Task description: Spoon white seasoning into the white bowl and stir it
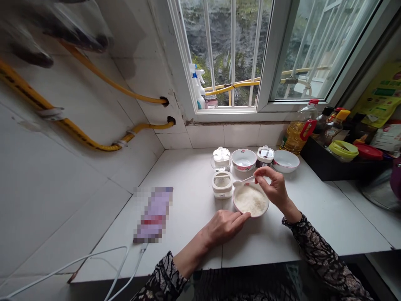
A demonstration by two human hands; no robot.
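L sleeve (166, 278) was nearest cam. L hand (224, 225) touched near rim of bowl (250, 200); finger gap unclear. R hand (274, 188) pinched white spoon (237, 183), fingertips closed on handle, at bowl's far side. Open jar (222, 190) stood close on bowl's left, more bowls (244, 160) behind. Front bowl had white grainy stuff.

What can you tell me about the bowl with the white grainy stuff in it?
The bowl is small, round and white, glossy like ceramic, with a reddish mark inside its far wall. It sits upright on the white counter, holding pale grains. The left hand touches its near rim; the right hand holds a white spoon at the far rim. Its underside is hidden.
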